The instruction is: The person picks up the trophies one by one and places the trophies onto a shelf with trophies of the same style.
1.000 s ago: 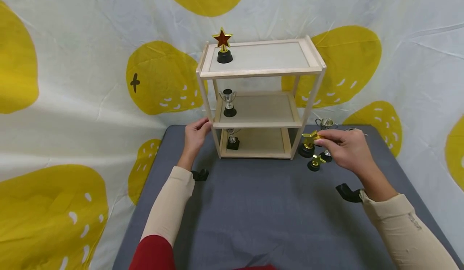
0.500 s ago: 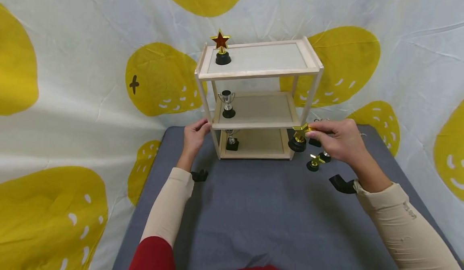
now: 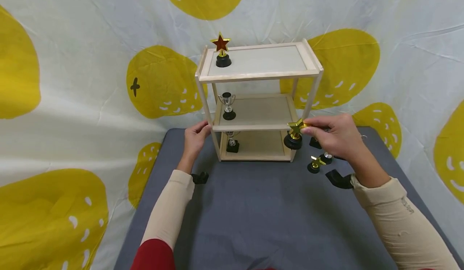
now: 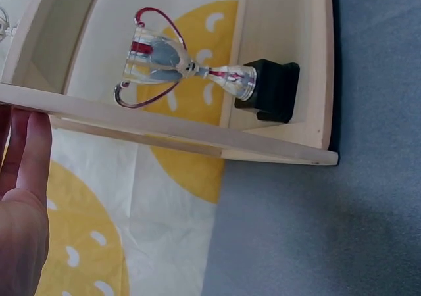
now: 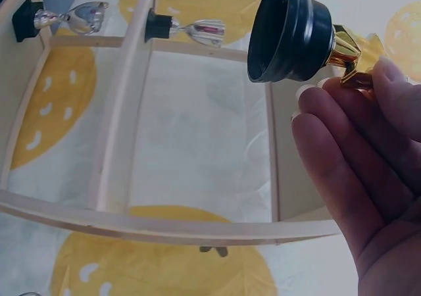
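A: Step?
B: Looks like a carry: the right hand point(image 3: 338, 135) pinches the shiny gold star trophy with a round black base point(image 3: 295, 135) by its star, off the grey cloth-covered desk point(image 3: 253, 205), in front of the pale wooden three-tier shelf point(image 3: 257, 127), at its right front post point(image 3: 312, 94).
A: Touching the post?
B: Can't tell (they overlap in the head view).
A: Left grip?
B: Left hand point(image 3: 195, 139) pinches the left front post point(image 3: 204, 100), fingertips partly hidden; probably steadying.
A: Shelved?
B: Red-faced gold star trophy point(image 3: 222, 53) on top, silver two-handled cup point(image 3: 227, 102) mid-level, black-based silver cup point(image 4: 230, 82) at the bottom; all upright, left end.
A: Next move calls for?
B: My guess: firm pinch, base past the post, levelled, lowered onto a board; which one's unclear. Small gold star trophy point(image 3: 314, 165) stands on the desk, right of the shelf.
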A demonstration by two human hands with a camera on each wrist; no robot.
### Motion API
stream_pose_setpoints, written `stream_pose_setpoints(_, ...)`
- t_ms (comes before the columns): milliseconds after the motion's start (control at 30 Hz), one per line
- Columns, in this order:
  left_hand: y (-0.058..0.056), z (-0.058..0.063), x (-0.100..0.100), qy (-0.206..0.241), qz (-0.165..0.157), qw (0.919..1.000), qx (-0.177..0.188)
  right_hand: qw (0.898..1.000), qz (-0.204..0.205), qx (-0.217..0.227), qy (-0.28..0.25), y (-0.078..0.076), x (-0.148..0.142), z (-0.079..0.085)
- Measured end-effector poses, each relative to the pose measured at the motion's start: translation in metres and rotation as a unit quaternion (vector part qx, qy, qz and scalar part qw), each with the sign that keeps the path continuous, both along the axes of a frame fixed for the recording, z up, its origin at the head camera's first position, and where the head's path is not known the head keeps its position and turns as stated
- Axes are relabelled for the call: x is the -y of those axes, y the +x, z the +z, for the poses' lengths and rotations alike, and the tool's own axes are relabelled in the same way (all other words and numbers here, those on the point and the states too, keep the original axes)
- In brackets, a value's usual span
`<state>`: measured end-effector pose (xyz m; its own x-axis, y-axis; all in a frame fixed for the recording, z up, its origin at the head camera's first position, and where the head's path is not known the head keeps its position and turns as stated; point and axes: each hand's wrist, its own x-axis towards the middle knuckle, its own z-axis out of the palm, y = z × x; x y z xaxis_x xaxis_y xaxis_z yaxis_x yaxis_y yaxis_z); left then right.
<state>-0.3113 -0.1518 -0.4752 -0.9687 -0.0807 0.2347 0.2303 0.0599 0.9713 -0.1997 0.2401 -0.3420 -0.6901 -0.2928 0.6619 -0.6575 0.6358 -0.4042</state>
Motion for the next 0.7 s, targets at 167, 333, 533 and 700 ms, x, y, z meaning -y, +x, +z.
stream_pose_setpoints(167, -0.001, -0.001, 0.000, 0.003, -0.002, 1.0000, 0.001, 1.000, 0.005, -0.009, 0.003, -0.002, 0.005, 0.008)
stream_pose_setpoints(333, 0.000, 0.000, 0.000, 0.012, -0.001, 0.9998, 0.012, 1.000, 0.011, -0.009, -0.003, -0.003, 0.010, 0.014)
stream_pose_setpoints(533, 0.002, 0.005, -0.001, 0.027, -0.012, 0.9992, 0.026, 0.999, 0.028, -0.010, -0.017, -0.005, 0.013, 0.020)
stream_pose_setpoints(700, 0.010, 0.017, -0.002, 0.028, -0.014, 0.9992, 0.027, 0.999, 0.042, -0.017, -0.019, -0.009, 0.017, 0.025)
